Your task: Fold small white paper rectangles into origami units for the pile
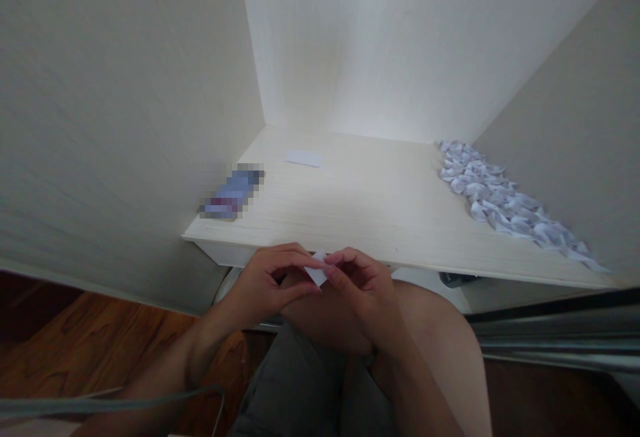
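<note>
Between my two hands is a small piece of white paper (317, 276), held just in front of the desk's front edge and above my knees. My left hand (277, 277) pinches its left side between thumb and fingers. On the other side, my right hand (361, 284) grips the paper with thumb and forefinger close together. Whether the paper is folded is hard to make out, since fingers cover part of it.
A pale desk top (360, 204) spans between two side panels. On it lie a flat white paper strip (304, 158), a blurred-out flat object (233, 192) at the left, and a long heap of folded white paper pieces (500, 190) along the right panel.
</note>
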Tool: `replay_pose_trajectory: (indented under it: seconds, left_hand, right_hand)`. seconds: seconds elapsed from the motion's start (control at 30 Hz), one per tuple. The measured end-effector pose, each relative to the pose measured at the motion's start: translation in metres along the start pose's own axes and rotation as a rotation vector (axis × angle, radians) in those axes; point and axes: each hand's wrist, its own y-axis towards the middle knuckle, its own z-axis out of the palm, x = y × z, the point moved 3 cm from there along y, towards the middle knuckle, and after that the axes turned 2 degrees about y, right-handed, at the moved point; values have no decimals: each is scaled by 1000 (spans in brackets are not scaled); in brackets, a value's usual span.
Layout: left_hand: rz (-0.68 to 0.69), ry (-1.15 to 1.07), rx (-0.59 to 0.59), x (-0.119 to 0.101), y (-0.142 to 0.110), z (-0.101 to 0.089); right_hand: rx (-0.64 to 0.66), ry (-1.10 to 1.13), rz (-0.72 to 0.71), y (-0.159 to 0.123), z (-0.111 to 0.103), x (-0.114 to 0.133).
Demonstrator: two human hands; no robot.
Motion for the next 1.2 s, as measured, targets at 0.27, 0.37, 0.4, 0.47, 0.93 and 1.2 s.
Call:
replay_pose_trajectory:
  seconds: [0.27,0.37,0.4,0.47,0.93,1.2]
  left_hand:
    - [-137,-195,-39,1,-1,8]
    - [-176,-251,-51,-1,-1,12]
    - [-190,-265,-49,-1,0,13]
    - [-211,-289,-45,-2,0,15]
    - [-248,-283,-26,-11,2,21]
    - [-194,-341,-13,-19,0,21]
  right_hand:
    - [39,220,155,-4,-6,-9]
    - [67,256,169,-5,-8,-9]
    - [65,245,170,-5,-9,-9]
    - [55,211,169,-6,-11,-8]
    - [15,-44,-92,-11,-11,7]
    - [-141,-318,-391,-27,-10,25]
